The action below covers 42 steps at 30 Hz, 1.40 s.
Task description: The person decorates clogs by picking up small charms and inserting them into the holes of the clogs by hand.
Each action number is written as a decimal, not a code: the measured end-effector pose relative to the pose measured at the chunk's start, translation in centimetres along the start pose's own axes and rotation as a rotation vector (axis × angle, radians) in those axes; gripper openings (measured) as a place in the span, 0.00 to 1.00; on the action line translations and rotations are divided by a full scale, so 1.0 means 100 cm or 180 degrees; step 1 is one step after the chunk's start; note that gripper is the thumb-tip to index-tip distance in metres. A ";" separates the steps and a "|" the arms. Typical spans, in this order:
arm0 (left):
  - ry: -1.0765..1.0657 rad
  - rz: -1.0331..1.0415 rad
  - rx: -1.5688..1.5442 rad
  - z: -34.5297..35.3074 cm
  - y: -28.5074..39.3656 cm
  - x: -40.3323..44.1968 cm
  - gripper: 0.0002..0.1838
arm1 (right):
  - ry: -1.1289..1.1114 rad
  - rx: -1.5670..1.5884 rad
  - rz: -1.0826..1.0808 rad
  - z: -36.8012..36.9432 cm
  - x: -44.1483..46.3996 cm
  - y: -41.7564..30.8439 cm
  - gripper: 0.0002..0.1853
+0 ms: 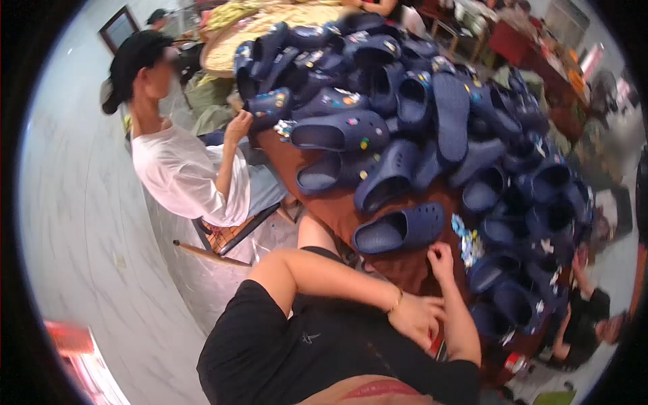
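While a dark-blue, slip-on foam clog with a perforated toe [417,226] is lying on the counter with its reddish-brown covering [324,208], its wide foot opening is facing upward and its toe is pointing toward the person's right. From where I'm standing, the right grip [439,254] is hovering just beside that toe, thumb and fingers drawing close together; I can't tell whether they are pinching anything small. The left grip [415,318] is bending loosely beside the right forearm [461,324], well off the clog, and its underside is hiding whatever it might be holding.

The clog is looking light and springy — rubbery foam, stiffer along the sole, giving a little at the rim — and hardly fragile. Its smooth, curved toe is perhaps offering a slippery hold, so the opening's side wall is seeming the better place, thumb inside and fingers outside, with the sole bearing against the counter.
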<state>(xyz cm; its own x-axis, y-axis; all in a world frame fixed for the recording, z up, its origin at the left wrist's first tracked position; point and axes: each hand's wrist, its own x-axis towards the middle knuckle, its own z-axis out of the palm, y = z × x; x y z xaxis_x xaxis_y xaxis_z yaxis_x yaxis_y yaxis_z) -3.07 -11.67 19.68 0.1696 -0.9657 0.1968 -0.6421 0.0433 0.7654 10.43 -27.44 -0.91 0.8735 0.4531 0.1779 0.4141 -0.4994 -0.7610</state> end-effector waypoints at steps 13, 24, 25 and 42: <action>-0.0572 -0.0149 -0.0480 -0.007 0.023 0.013 0.31 | -0.0041 0.0209 0.0579 -0.003 -0.004 -0.014 0.11; 0.0027 0.0056 0.0125 0.027 0.021 0.032 0.26 | 0.0205 0.0096 -0.0013 -0.005 0.000 -0.012 0.09; -0.0224 0.0024 0.0001 0.028 0.021 0.034 0.28 | 0.0223 0.0192 -0.0105 -0.005 -0.002 -0.013 0.09; -0.0869 -0.0118 -0.0675 0.030 0.017 0.034 0.33 | -0.0193 0.0409 0.0723 -0.016 -0.003 -0.029 0.08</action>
<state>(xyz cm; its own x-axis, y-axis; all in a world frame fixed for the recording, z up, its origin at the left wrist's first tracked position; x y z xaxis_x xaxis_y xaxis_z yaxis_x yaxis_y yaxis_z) -5.81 -15.69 19.83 -0.0348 -0.9992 0.0173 -0.4647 0.0315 0.8849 9.39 -27.32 2.29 0.9218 0.3855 -0.0412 0.1700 -0.4972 -0.8508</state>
